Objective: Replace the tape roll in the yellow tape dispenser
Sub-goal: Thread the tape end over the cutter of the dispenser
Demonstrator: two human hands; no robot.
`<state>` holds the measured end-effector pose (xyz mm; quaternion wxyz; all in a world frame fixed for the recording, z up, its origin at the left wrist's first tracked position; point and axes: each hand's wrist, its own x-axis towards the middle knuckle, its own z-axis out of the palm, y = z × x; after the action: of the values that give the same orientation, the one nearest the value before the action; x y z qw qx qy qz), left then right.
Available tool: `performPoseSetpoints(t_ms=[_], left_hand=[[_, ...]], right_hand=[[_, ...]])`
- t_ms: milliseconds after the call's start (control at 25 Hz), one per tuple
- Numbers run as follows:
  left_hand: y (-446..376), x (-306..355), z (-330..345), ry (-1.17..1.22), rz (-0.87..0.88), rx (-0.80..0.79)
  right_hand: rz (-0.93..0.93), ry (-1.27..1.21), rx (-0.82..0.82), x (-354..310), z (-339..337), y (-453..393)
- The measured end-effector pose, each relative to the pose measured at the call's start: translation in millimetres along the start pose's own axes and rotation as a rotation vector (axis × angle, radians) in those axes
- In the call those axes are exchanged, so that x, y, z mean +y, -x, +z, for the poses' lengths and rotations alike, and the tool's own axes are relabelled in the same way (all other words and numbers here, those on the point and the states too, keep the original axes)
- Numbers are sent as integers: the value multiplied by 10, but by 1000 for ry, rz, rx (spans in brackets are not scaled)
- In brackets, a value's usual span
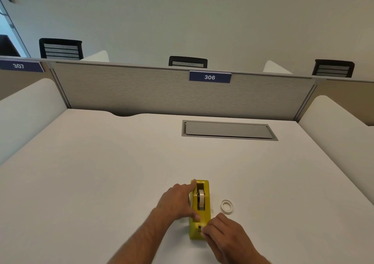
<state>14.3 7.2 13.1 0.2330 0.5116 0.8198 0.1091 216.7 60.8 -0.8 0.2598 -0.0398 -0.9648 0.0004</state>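
The yellow tape dispenser (206, 207) lies lengthwise on the white desk (101, 172), near the front. A tape roll (201, 198) sits in its slot. My left hand (178, 202) grips the dispenser's left side, with the index finger stretched to its far end and the thumb on its top. My right hand (224, 233) pinches at the cutter end nearest me, apparently on the tape's free end. A second, thin white tape roll (226, 205) lies flat on the desk just right of the dispenser.
A grey cable hatch (228, 130) is set in the desk at the back right. A fabric partition (162, 93) with the label 306 closes the far edge, and white side dividers (334, 126) flank the desk. Black chairs stand beyond.
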Motion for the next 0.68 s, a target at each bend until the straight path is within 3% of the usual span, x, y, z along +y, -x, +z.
performPoseSetpoints(t_ms=[400,680], left_hand=[[-3,-23,35,-4,-15,12],[12,-19,33,7,-23,6]], right_hand=[[-115,74,-74,26,88,97],[-85,63,-32,14,145,173]])
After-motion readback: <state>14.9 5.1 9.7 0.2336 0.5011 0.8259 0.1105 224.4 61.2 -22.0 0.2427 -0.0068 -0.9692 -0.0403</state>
